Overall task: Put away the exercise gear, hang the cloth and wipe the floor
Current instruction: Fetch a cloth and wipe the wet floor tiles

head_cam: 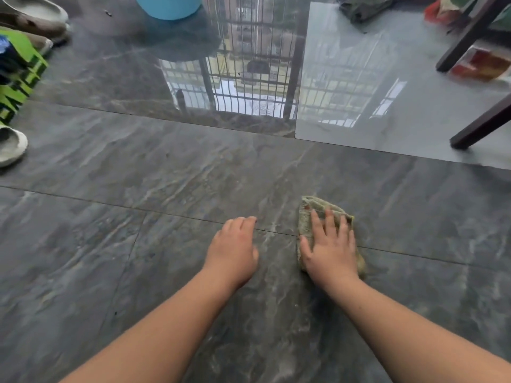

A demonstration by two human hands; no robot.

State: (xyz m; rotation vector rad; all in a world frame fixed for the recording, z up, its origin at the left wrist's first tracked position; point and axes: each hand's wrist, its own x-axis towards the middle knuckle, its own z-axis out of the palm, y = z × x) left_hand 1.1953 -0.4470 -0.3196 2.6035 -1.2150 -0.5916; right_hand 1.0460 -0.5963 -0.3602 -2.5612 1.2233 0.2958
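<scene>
Right hand (330, 248) presses cloth (312, 208) onto floor (138, 244).

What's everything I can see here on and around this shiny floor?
floor: one, dark grey marbled tiles, glossy
rag: one, greenish, under the right hand
bucket: one, light blue, top centre
sandals: several, pale, left edge
green item: one, green and black, left edge
crumpled cloth: one, grey-green, top right
furniture legs: two, dark wood, right
left hand: one, resting on the floor
right hand: one, flat, pressing the rag
</scene>
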